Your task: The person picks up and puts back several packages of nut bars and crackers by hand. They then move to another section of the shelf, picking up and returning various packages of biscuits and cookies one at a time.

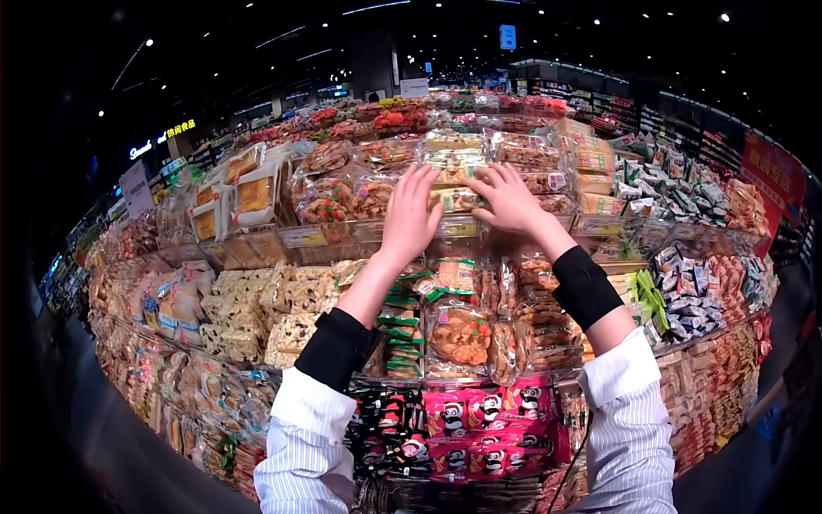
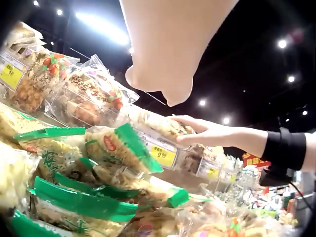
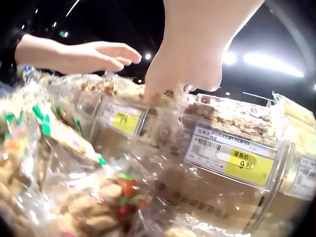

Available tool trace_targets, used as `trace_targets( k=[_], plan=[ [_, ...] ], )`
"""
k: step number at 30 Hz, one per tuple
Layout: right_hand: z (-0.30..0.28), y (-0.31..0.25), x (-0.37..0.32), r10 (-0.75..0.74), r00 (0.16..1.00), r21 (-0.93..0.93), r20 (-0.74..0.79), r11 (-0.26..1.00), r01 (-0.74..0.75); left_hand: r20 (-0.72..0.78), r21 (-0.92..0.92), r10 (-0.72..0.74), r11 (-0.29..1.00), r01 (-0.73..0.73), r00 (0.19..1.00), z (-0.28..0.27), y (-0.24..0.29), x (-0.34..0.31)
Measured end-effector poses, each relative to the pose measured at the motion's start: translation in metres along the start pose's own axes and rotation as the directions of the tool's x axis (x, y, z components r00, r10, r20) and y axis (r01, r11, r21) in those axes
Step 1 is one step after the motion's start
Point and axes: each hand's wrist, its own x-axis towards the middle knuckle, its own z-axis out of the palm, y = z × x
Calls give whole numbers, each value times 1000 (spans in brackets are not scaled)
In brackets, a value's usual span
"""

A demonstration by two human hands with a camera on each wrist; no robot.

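Note:
Both hands reach to the upper shelf of packaged snacks. In the head view the left hand (image 1: 412, 214), fingers nearly straight, is at the left side of a column of yellow-green packets (image 1: 454, 177). Across from it the right hand (image 1: 507, 199) has its fingertips on the right side of those packets. The left wrist view shows the left hand (image 2: 163, 54) above the shelf edge, its fingertips over the packets, contact unclear. In the right wrist view the right hand's fingers (image 3: 160, 86) reach down to clear wrapping behind the shelf edge.
Clear bins with yellow price labels (image 3: 249, 165) run along the shelf front. Below are green-edged packets (image 2: 84, 202), a large clear-wrapped snack (image 1: 461, 334) and pink packets (image 1: 484, 428). White-framed packs (image 1: 254, 195) stand left; small white-and-green packets (image 1: 664, 184) lie right.

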Motion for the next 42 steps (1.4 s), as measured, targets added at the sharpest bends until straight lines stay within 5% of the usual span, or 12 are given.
trace_targets(
  k=[3,8,13,22,25,27,29,32,34,38,40,42],
  plan=[
    [24,-6,2,40,995,-10,-92,999,-41,312,-21,53,999,-48,949,15,-4,-16],
    [14,-9,-24,50,943,125,-328,992,-10,276,133,103,980,-145,956,18,-2,-27],
    [19,-13,-38,274,888,438,-371,894,-93,284,210,114,961,-177,952,20,-7,-23],
    [23,-10,-45,174,911,344,-374,938,-38,345,33,144,986,-166,927,9,-15,-20],
    [6,-9,-38,217,929,417,-300,906,-77,316,-243,-35,963,117,948,1,-17,-11],
    [1,-5,-30,249,929,449,-272,887,-106,270,-196,-34,977,89,962,-2,-19,-7],
    [2,-2,-25,199,917,187,-346,972,-140,225,-137,-24,989,56,974,-1,-20,-5],
    [7,-5,-22,131,959,88,-250,990,-112,236,-24,64,998,-60,970,2,-17,-8],
    [5,-7,-23,119,938,80,-326,992,-98,206,8,84,996,-87,975,2,-11,-12],
    [-11,-5,-19,83,912,206,-403,979,2,163,160,69,982,-95,984,-5,6,-6],
    [-24,-16,-14,225,940,434,-258,896,-95,144,131,139,979,-158,980,0,8,-5],
    [-26,-18,-14,92,930,170,-356,985,-33,123,165,123,976,-143,985,12,4,-5]
  ],
)
